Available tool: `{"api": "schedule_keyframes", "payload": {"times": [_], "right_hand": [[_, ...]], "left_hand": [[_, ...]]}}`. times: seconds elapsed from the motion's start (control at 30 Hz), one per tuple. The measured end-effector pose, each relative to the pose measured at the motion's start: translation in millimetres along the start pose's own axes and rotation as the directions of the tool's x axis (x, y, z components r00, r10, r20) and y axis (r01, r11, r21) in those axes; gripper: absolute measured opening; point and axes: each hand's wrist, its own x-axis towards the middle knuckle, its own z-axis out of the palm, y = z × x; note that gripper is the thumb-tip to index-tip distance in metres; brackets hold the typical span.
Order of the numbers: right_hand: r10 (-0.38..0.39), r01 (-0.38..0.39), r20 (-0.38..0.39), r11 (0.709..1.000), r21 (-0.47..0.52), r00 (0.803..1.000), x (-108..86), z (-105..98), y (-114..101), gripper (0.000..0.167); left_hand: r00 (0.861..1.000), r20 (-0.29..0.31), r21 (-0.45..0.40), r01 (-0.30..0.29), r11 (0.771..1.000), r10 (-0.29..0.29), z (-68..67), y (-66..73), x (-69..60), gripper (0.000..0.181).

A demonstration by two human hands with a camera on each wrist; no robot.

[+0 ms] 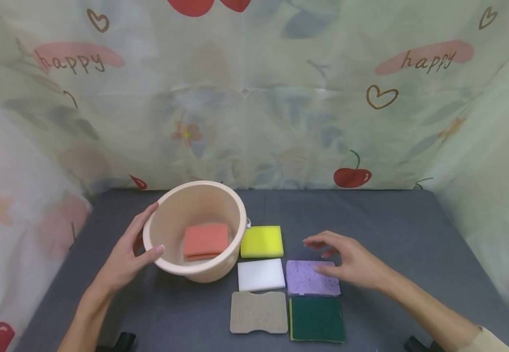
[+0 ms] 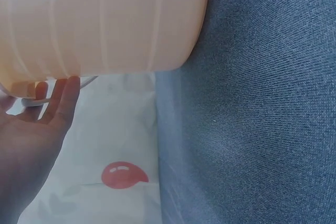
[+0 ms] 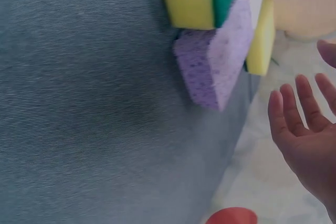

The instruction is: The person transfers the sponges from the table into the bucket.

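My left hand [image 1: 122, 259] grips the left rim of a cream bucket [image 1: 208, 274], thumb at the rim and fingers on the outer wall; the left wrist view shows the hand [image 2: 31, 140] against the ribbed bucket [image 2: 105, 24]. Inside the bucket lies an orange-pink sponge [image 1: 206, 239]. My right hand [image 1: 355, 261] hovers over a purple sponge [image 1: 309, 283], fingers loosely bent and apart, holding nothing. In the right wrist view that hand [image 3: 310, 135] is raised clear of the purple sponge [image 3: 226, 56].
Right of the bucket lie a yellow sponge [image 1: 262, 242], a white sponge [image 1: 261, 275], a grey-beige pad [image 1: 259, 313] and a dark green scouring sponge [image 1: 317, 320]. Behind the dark cloth-covered table [image 1: 382, 215] hangs a printed curtain [image 1: 245, 137].
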Motion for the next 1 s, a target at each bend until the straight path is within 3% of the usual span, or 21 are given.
{"api": "schedule_keyframes", "payload": {"times": [0.3, 0.47, 1.0], "right_hand": [[0.03, -0.03, -0.006, 0.999, -0.023, 1.0, -11.6, 6, 18, 0.055], [0.086, -0.086, 0.007, 0.995, -0.041, 0.996, -16.6, 10, 27, 0.054], [0.189, -0.184, 0.027, 0.975, -0.127, 0.982, -32.3, 23, 41, 0.06]], "left_hand": [[1.0, -0.007, -0.008, -0.002, 1.0, 0.002, 1.3, 0.3, -0.5, 0.09], [1.0, -0.017, -0.005, -0.004, 1.0, 0.004, 1.4, 0.1, -0.4, 0.089], [1.0, -0.024, 0.006, -0.013, 1.0, 0.013, 1.0, -1.1, -0.6, 0.088]]}}
